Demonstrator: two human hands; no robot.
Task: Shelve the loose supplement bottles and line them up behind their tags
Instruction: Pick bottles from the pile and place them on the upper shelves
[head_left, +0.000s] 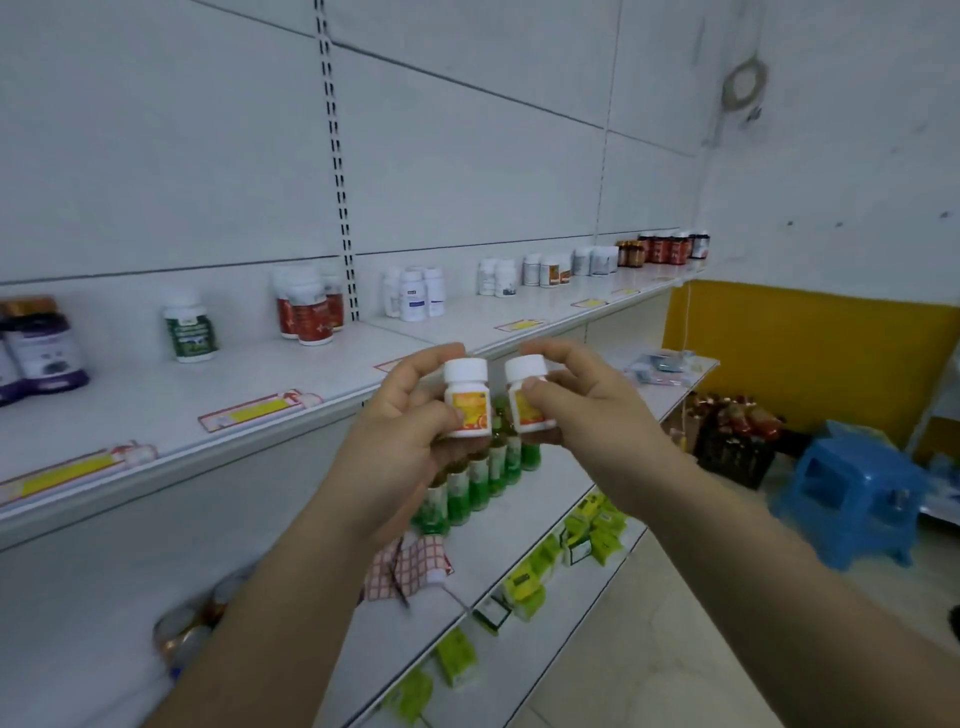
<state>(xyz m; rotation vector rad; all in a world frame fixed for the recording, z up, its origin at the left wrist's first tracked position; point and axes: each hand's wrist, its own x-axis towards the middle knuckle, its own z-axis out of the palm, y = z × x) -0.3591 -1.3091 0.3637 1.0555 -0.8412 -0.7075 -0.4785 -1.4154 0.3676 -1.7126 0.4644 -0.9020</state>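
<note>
**A:** Where are the two loose bottles?

**B:** In the air, just in front of the top shelf's (130, 410) front edge. The left hand (410, 415) curls round one white-capped bottle (467, 402). The right hand (576, 410) pinches the other bottle (525, 402), close beside the first.

**A:** Any room on that shelf?

**B:** Yes. A bare strip runs between the price tags (260, 410) on its front edge and the bottle groups (309, 312) by the back wall. A blue stool (852, 499) stands on the floor, right.

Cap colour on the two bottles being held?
White on both: left bottle, right bottle. Head view shows it best.
</note>
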